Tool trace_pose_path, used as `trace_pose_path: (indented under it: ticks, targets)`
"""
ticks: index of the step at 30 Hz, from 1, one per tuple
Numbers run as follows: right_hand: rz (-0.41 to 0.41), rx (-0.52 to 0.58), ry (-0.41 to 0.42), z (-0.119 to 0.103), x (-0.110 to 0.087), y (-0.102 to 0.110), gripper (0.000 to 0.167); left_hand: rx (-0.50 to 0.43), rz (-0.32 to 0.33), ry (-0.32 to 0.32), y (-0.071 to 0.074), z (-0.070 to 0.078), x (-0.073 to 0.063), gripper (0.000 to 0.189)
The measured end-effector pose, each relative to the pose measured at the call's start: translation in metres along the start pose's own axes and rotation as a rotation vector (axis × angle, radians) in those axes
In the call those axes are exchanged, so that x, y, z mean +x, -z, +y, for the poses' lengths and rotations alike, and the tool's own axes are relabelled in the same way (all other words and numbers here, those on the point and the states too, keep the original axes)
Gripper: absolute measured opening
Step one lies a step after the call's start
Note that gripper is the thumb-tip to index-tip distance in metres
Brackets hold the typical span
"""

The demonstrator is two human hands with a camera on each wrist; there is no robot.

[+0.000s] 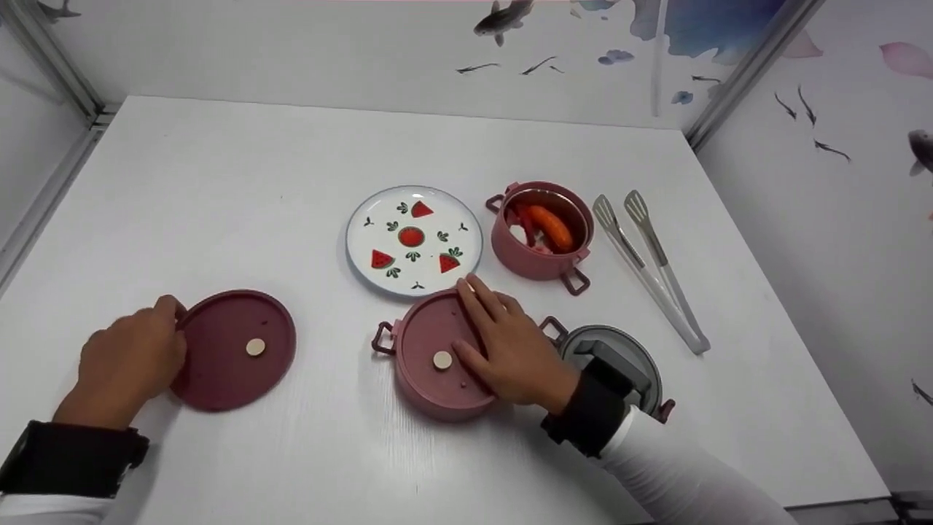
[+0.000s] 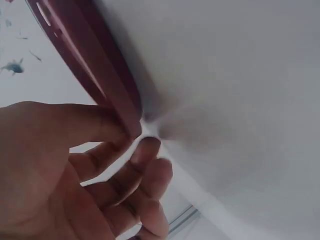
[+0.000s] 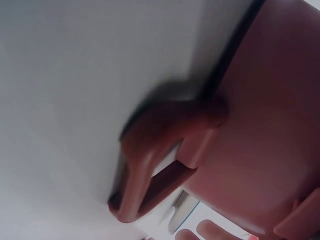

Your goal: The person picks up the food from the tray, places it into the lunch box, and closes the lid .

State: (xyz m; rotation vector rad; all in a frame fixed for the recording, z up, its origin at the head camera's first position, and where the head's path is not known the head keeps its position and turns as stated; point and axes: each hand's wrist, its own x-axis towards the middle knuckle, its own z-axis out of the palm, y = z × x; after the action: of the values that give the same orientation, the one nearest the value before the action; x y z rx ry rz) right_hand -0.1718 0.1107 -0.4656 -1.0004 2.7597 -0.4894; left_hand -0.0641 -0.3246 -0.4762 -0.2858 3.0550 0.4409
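Fish-printed walls (image 1: 291,51) frame a white bench (image 1: 219,182) where two hands meet cookware.

At the left side, the left hand (image 1: 131,354) pinches the rim of a dark red round lid (image 1: 226,364) between thumb and finger. Near the bench's middle, the right hand (image 1: 514,350) rests on a pink lid (image 1: 426,321) seated on a pink pot (image 1: 430,410), its fingers stretched out over the top, the thumb beside the cream knob (image 1: 442,360). Beyond that pot lies a fruit-patterned plate (image 1: 372,211); to the plate's right stands an uncovered pot (image 1: 536,266) holding an orange elongated piece (image 1: 550,227). Metal tongs (image 1: 645,271) lie farther right, and a grey round vessel (image 1: 641,350) sits partly hidden behind the right wrist.
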Motion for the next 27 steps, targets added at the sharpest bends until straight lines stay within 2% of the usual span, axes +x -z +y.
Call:
trace_pose_path:
  ticks: [3, 5, 10, 15, 18, 20, 22, 24, 27]
  targets:
    - [-0.014, 0.01, -0.018, -0.001, -0.001, -0.001, 0.076, -0.015, -0.086, 0.029, 0.005, 0.003, 0.003, 0.026]
    - [-0.022, 0.012, -0.029, -0.002, -0.001, -0.001, 0.076, -0.007, -0.111, 0.037, 0.009, 0.008, 0.006, 0.027]
    - [-0.009, 0.009, -0.031, -0.001, 0.0, 0.0, 0.076, -0.01, -0.113, 0.016, 0.019, 0.031, 0.024, 0.033]
    - [-0.035, 0.047, -0.012, 0.0, 0.001, 0.004, 0.077, -0.053, -0.106, -0.003, 0.03, 0.066, 0.047, 0.036]
    - [-0.093, 0.154, -0.011, 0.004, 0.003, 0.013, 0.078, -0.076, -0.07, -0.039, 0.038, 0.09, 0.059, 0.036]
    - [-0.102, 0.222, -0.027, 0.008, 0.006, 0.025, 0.077, -0.087, -0.039, -0.079, 0.041, 0.111, 0.068, 0.035]
    - [-0.062, 0.304, -0.029, 0.015, 0.01, 0.039, 0.074, -0.091, -0.021, -0.123, 0.044, 0.135, 0.079, 0.035]
    - [0.016, 0.374, -0.031, 0.022, 0.018, 0.054, 0.071, -0.1, -0.025, -0.158, 0.046, 0.163, 0.092, 0.035]
    - [0.126, 0.536, -0.015, 0.033, 0.035, 0.076, 0.067, -0.133, -0.073, -0.192, 0.046, 0.209, 0.113, 0.035]
